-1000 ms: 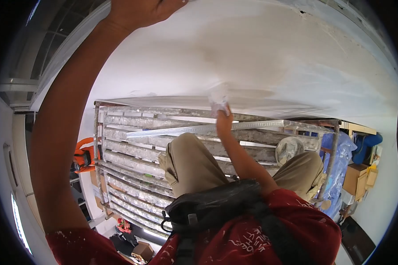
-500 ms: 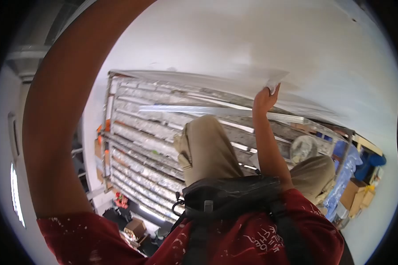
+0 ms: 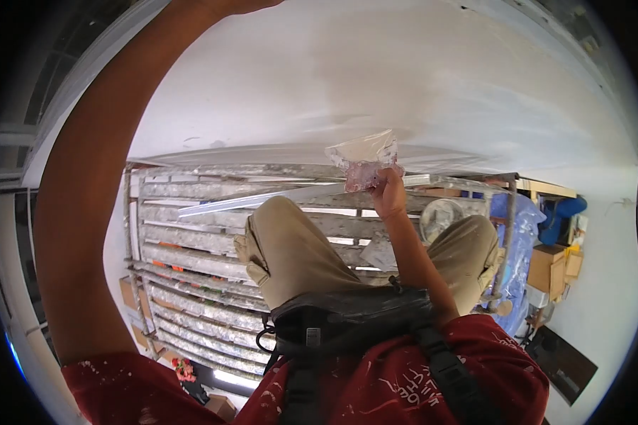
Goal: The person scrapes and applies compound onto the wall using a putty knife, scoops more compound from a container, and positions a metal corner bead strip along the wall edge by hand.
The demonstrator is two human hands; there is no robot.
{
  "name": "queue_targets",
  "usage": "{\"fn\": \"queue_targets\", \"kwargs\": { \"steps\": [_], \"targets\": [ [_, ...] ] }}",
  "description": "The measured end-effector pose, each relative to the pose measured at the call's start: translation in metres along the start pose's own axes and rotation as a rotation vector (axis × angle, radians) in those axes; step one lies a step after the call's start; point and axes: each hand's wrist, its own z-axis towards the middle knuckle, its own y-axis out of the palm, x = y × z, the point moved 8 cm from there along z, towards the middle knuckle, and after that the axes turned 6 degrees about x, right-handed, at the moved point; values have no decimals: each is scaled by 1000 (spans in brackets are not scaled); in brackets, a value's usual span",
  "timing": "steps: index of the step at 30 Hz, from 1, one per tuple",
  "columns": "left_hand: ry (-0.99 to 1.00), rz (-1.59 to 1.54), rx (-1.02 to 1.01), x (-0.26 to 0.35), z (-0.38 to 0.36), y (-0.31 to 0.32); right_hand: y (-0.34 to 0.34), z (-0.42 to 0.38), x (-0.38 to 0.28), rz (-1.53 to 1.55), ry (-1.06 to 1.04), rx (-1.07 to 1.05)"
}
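Head view: right hand [image 3: 388, 195] fingers closed around a crumpled clear plastic bag [image 3: 364, 159]; the bag sticks out at 11 o'clock from the fingers, against the white wall [image 3: 418, 78]. Left arm [image 3: 85, 212] runs up out of frame at 12 o'clock, hand cropped, finger state can't tell. Scaffold planks [image 3: 191, 241] below the knees.

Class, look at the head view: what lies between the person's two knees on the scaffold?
In the head view, the right forearm crosses between the knees, over the scaffold planks; its hand holds a crumpled clear plastic piece.
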Motion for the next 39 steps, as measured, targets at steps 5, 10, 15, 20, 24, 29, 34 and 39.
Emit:
{"fn": "queue_targets", "kwargs": {
  "steps": [5,10,15,20,24,29,34,39],
  "targets": [
    [15,-18,-38,0,2,-4,-60,21,-27,-282,-311,261],
    [-11,-80,-7,-4,-2,0,-89,35,-108,-684,-634,418],
    [-40,-75,-52,-9,-3,3,-46,36,-132,-794,-741,511],
    [-133,-97,-123,-4,5,1,43,40,-35,-830,-995,353],
    [-50,-82,-37,-8,-5,4,116,-1,35,-966,-890,-92],
    [-67,-6,-72,-10,-5,5,76,-3,27,-591,-317,-298],
    [-122,-30,-116,-8,-3,2,-29,-16,-89,42,-276,-472],
    [-104,-26,-93,-4,2,0,-34,-52,-156,-87,-379,-25]
  ]
}}
